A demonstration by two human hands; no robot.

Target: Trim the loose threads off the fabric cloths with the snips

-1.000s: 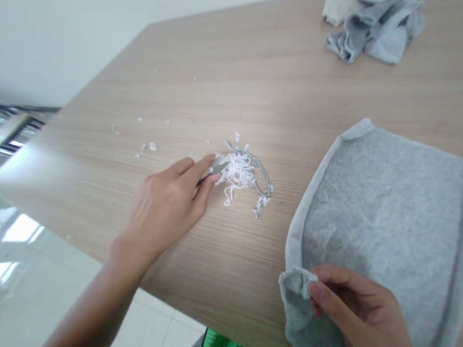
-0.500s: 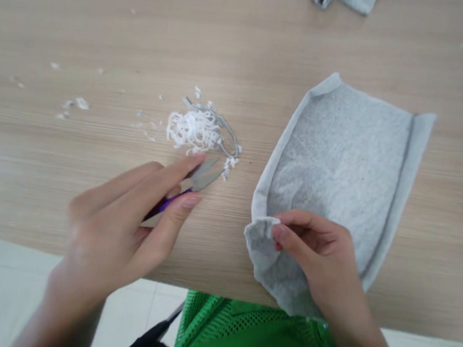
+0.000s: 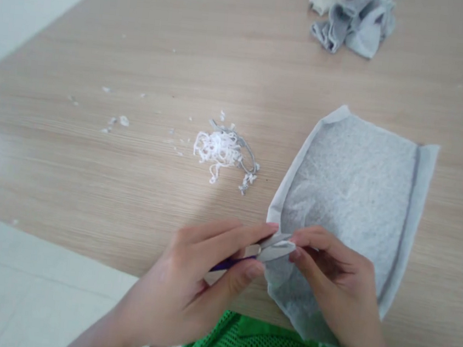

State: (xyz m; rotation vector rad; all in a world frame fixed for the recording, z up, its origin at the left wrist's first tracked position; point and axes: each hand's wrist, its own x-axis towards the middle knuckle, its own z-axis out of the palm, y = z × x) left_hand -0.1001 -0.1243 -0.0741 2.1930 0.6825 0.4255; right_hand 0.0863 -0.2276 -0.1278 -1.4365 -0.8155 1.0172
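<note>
In my left hand (image 3: 203, 281) is a small pair of thread snips (image 3: 254, 251) with purple on the handle, the fingers closed around it. Its blades lie at the near-left corner of a grey fabric piece (image 3: 350, 180), against the edge. My right hand (image 3: 336, 278) pinches that edge between thumb and fingertips, right beside the blade tips. Folded hems run along the fabric's left and right sides. Whether the blades are around the edge or only over it, I cannot tell.
White thread scraps (image 3: 219, 149) with a grey strip (image 3: 248, 150) lie left of the fabric. Crumpled grey cloth pieces (image 3: 355, 23) sit at the far side of the wooden table (image 3: 132, 174). Small bits of lint are scattered on the left. Green mesh cloth (image 3: 247, 341) shows below the near edge.
My left hand has brought the snips rightward from beside the thread scraps to the fabric corner. The right hand still pinches the edge. The camera view has shifted, showing more of the table's far side.
</note>
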